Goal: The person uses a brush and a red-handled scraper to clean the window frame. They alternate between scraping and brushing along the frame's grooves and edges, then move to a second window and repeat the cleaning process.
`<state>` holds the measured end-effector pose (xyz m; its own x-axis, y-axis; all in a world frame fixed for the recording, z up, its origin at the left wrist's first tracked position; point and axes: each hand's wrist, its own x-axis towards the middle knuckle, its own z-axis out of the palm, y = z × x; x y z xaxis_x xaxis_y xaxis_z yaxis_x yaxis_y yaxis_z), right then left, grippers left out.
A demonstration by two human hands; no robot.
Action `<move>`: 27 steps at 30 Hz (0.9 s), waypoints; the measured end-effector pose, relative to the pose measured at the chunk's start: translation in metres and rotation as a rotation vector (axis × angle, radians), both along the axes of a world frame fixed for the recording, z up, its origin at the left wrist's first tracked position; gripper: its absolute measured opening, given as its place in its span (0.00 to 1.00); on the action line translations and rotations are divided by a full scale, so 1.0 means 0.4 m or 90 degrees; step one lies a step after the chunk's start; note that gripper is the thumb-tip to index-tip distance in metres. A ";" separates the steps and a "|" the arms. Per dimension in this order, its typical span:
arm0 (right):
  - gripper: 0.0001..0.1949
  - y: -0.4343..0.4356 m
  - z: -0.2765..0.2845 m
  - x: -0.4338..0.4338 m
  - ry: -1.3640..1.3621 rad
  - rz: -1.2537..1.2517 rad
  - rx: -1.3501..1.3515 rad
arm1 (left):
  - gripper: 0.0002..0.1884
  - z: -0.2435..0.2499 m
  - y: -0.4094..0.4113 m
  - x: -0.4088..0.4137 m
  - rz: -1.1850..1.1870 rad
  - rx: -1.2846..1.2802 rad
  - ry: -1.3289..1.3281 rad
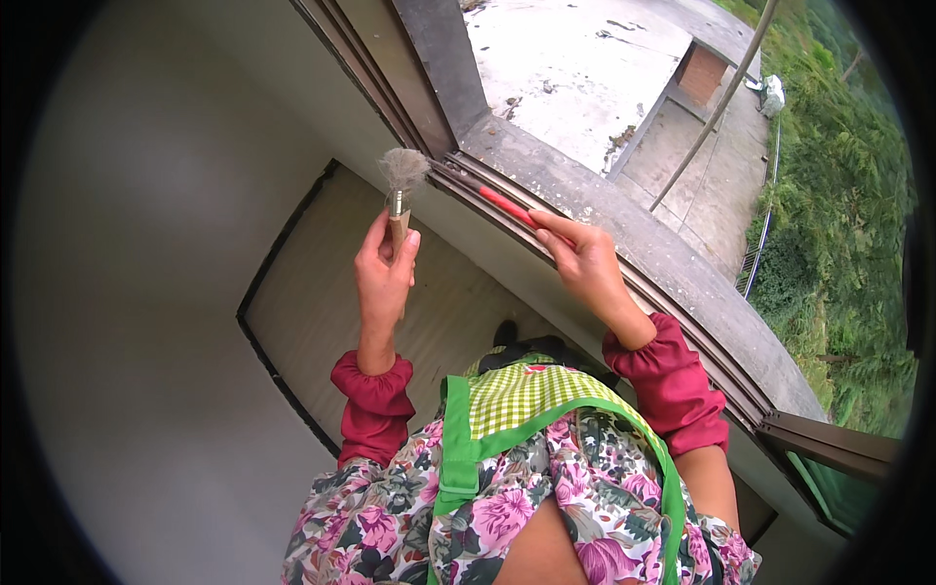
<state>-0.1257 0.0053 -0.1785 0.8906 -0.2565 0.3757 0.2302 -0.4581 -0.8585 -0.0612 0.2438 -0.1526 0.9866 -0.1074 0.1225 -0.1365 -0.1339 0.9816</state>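
Note:
My left hand grips the wooden handle of a brush, held upright beside the window frame; its bristles are pale and splayed, with a metal ferrule below them. In my right hand is a slim tool with a red handle, pinched between thumb and fingers. The far end of this tool lies along the sliding window track, near the corner of the frame. What kind of tip it has is too small to tell.
A brown window sash with glass stands at the lower right. Outside the track runs a concrete ledge, with a long pole beyond it. A pale wall rises on the left. Dark shoes show on the floor below.

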 end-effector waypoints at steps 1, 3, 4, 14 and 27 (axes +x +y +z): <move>0.13 0.006 -0.002 -0.010 -0.007 -0.014 0.093 | 0.20 0.005 -0.002 -0.001 0.002 0.000 -0.004; 0.13 -0.024 0.021 -0.032 0.050 -0.118 0.161 | 0.20 0.012 -0.004 -0.003 0.003 -0.006 -0.001; 0.12 -0.048 0.034 -0.044 0.033 -0.107 0.086 | 0.20 0.017 -0.006 -0.002 0.001 -0.010 0.005; 0.13 -0.100 0.129 -0.060 0.146 0.040 -0.300 | 0.22 -0.003 0.007 0.007 -0.009 0.020 0.011; 0.13 -0.041 -0.025 0.032 -0.017 -0.031 0.178 | 0.25 0.025 -0.026 0.019 -0.042 0.002 -0.006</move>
